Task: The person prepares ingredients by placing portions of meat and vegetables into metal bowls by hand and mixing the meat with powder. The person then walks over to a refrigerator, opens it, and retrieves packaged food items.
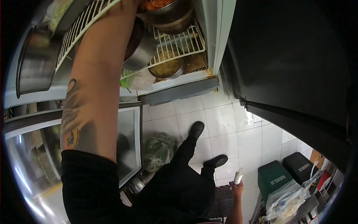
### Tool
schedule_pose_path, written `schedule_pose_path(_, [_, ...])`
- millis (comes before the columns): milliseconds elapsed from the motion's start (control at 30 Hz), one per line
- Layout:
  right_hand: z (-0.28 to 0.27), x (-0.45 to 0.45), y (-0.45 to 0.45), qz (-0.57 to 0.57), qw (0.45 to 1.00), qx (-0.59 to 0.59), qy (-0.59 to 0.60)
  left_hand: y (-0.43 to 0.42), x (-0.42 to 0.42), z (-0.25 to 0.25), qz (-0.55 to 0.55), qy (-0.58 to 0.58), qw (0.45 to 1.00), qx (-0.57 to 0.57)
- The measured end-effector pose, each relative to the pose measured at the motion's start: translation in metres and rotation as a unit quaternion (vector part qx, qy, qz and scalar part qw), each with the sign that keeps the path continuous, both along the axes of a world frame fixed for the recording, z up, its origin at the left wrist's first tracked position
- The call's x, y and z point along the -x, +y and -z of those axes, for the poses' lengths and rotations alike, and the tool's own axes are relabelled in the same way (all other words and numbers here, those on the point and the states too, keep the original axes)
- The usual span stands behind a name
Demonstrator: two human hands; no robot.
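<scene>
My left arm, with a tattooed forearm and black sleeve, stretches up past the wire shelves (186, 44) of an open fridge; my left hand is beyond the top edge, out of view. Near that arm are a metal pot (172, 23), a tilted metal container (143, 50) and, on a lower level, a round bowl (167, 68) of yellowish food. Down at the lower right, my right hand (237, 188) is closed round a slim white cylindrical item (238, 177) held upright. Its exact kind is too small to make out.
The glass fridge door (128, 140) stands open at left. A plastic bag of greens (159, 151) lies on the tiled floor (220, 119) by my legs. Green (272, 177) and black (296, 164) bins stand at right, below a large dark panel (291, 59).
</scene>
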State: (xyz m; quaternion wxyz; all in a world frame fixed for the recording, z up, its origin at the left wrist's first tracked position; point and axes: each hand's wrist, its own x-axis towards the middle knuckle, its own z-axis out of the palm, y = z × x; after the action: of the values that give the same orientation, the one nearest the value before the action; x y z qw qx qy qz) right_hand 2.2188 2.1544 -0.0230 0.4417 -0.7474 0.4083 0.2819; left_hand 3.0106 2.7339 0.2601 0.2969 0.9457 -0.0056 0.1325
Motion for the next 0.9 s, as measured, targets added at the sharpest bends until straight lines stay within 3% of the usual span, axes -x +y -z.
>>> schedule_pose_path(67, [-0.02,-0.021,0.011,0.095,0.995,-0.041,-0.014,-0.005,-0.003,0.0,-0.002,0.005,0.999,0.037])
schedule_pose_path(333, [-0.013,-0.01,-0.004,0.052,0.999,0.003,0.002,-0.024,-0.018,0.006,-0.01,0.015,0.967,0.254])
schedule_pose_path(633, [-0.03,-0.025,-0.005,0.045,0.998,0.03,0.011,-0.053,-0.02,0.011,-0.003,-0.002,0.848,0.53])
schedule_pose_path(900, [-0.045,-0.04,0.004,0.028,0.999,0.022,-0.023,-0.075,0.003,-0.005,-0.001,-0.037,0.756,0.654])
